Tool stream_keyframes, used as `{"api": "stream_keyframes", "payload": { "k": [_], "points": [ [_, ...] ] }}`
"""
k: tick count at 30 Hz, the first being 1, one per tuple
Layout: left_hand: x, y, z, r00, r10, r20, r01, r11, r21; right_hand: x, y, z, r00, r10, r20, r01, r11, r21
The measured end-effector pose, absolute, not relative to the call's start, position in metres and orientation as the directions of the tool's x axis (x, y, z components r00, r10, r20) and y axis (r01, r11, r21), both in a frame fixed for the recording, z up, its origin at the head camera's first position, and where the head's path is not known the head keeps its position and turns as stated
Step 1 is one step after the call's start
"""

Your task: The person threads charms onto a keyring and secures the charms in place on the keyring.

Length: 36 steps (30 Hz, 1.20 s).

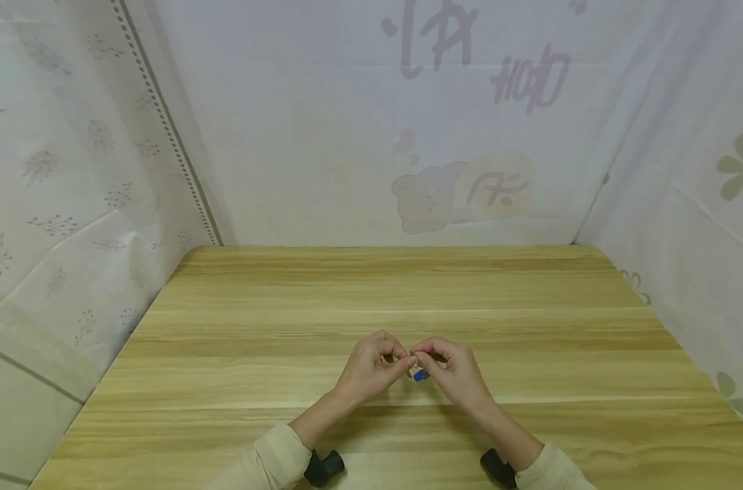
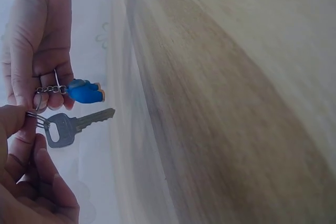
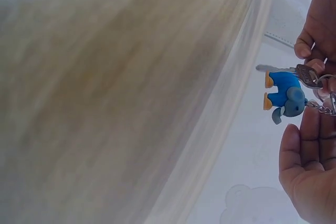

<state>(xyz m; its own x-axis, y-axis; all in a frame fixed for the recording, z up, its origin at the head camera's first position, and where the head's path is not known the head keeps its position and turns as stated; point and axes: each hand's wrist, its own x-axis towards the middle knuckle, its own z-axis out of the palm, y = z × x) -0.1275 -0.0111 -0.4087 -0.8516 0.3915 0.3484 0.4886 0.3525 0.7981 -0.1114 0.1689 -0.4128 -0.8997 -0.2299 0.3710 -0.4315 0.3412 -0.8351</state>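
Above the tabletop, my left hand (image 1: 367,367) and right hand (image 1: 458,376) meet fingertip to fingertip, pinching a metal key ring (image 2: 38,118) between thumbs and index fingers. A silver key (image 2: 64,130) is on the ring, its toothed blade sticking out from the hands. Beside it a small blue elephant charm (image 3: 287,92) with orange feet and grey ears dangles on a short chain (image 2: 48,89). In the head view only the charm's blue shows below the fingers. Fingertips partly cover the ring, so how the key sits on it cannot be made out fully.
A wood-grain table (image 1: 371,292) spreads beneath the hands. Printed cloth (image 1: 298,136) hangs along its back and both sides. Black wrist-worn devices (image 1: 325,468) sit near both cuffs, close to the tabletop.
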Motion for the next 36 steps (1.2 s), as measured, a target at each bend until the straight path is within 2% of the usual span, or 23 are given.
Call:
{"api": "stream_keyframes", "payload": {
  "k": [5,11,23,31,36],
  "points": [
    [-0.1265,-0.0111,-0.4081,-0.848,0.397,0.353,0.49,0.331,0.806,-0.1109,0.169,-0.4119,-0.919,-0.208,0.336,-0.392,0.367,-0.844],
    [-0.1269,-0.0121,-0.4099,-0.833,0.415,0.365,0.504,0.299,0.81,-0.1106,0.1703,-0.4109,-0.936,-0.211,0.283,-0.341,0.331,-0.88],
    [-0.1258,-0.012,-0.4098,-0.855,0.404,0.326,0.473,0.349,0.809,-0.1107,0.1692,-0.4131,-0.917,-0.227,0.326,-0.388,0.334,-0.859],
    [-0.1268,-0.0127,-0.4113,-0.824,0.429,0.371,0.509,0.27,0.817,-0.1104,0.1702,-0.4101,-0.94,-0.203,0.273,-0.328,0.327,-0.886],
    [-0.127,-0.0133,-0.4116,-0.822,0.425,0.379,0.52,0.288,0.804,-0.1102,0.1703,-0.4101,-0.932,-0.212,0.293,-0.35,0.325,-0.878]
  ]
}}
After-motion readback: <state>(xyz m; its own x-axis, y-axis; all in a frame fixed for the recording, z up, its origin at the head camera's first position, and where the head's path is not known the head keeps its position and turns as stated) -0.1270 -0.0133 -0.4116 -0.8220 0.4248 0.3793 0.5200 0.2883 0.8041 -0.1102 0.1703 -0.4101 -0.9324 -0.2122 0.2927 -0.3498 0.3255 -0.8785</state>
